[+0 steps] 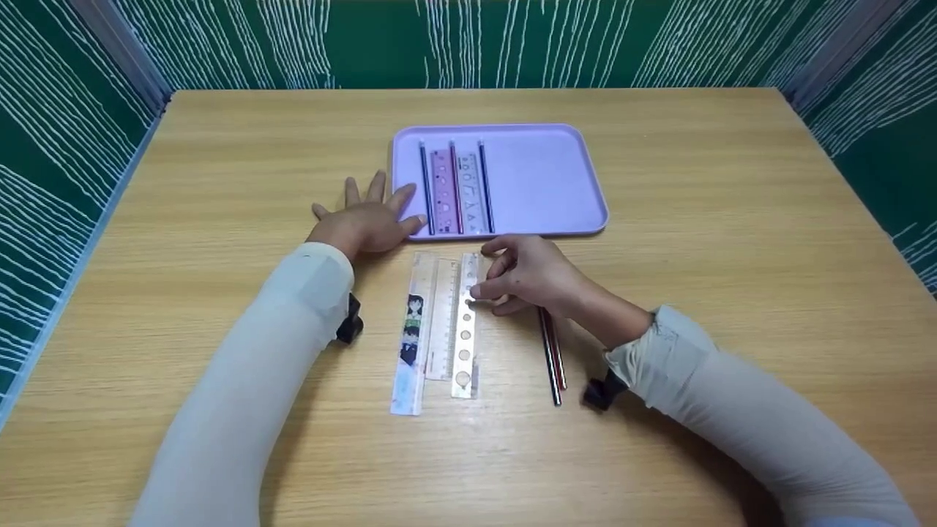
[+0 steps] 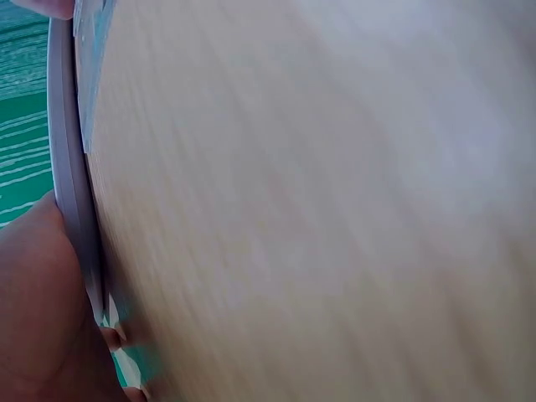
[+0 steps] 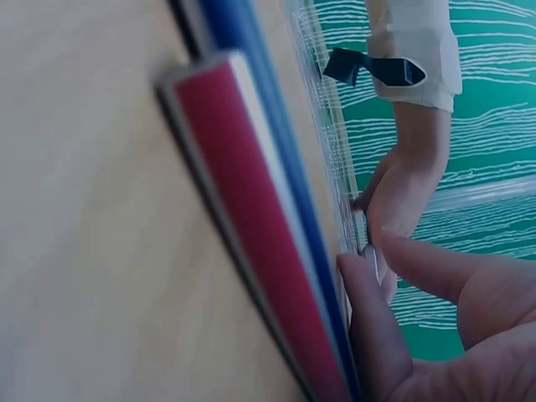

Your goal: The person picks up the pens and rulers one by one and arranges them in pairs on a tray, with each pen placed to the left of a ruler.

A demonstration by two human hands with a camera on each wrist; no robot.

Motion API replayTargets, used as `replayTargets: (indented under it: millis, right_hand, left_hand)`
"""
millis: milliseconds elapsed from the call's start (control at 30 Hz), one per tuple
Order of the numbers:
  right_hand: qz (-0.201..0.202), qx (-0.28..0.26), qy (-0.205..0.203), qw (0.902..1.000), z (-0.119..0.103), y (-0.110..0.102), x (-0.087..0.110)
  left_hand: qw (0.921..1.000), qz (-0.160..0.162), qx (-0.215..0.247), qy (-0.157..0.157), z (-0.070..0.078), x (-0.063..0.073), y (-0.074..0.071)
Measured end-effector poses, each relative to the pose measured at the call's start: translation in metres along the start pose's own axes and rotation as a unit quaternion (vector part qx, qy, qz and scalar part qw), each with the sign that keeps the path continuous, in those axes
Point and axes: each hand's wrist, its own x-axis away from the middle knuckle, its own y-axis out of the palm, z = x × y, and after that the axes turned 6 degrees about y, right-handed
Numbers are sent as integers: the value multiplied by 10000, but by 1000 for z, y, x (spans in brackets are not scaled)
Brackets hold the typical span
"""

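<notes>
In the head view my left hand (image 1: 370,223) lies with fingers spread at the near left corner of a lilac tray (image 1: 545,183), its thumb and index finger on the rim. My right hand (image 1: 531,274) is bent over a silvery ruler with round holes (image 1: 463,344), the thumb tip at its right edge. In the right wrist view the fingertips (image 3: 360,272) stand apart, with nothing visible between them. Left of that ruler lie a clear ruler (image 1: 441,329) and a ruler with cartoon figures (image 1: 410,337). Pencils (image 1: 549,359) lie partly beneath my right hand.
On the tray's left half, a pink stencil ruler (image 1: 443,190) and a clear stencil ruler (image 1: 471,194) lie between a dark pencil (image 1: 427,190), a red pencil (image 1: 457,194) and another dark pencil (image 1: 486,190). Green panels with white streaks (image 1: 395,44) border the wooden table (image 1: 256,146).
</notes>
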Motion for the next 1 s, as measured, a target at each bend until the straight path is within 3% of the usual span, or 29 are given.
replayTargets:
  millis: [300,733,833,1000]
  right_hand:
    - [558,824,-108,9950,-2,11,0]
    - [747,1596,-303,9839,-3,9,2]
    - [652,1283,-284,9892,-3,8,2]
    - [693,1330,-326,9881,-1,6,3]
  left_hand:
    - [10000,-33,6,-16,1,1,-1]
    - [9998,-13,-177,61,1,0,-2]
    - [9999,-7,-124,65,1,1,-1]
    - [10000,-11,-23,52,1,2,0]
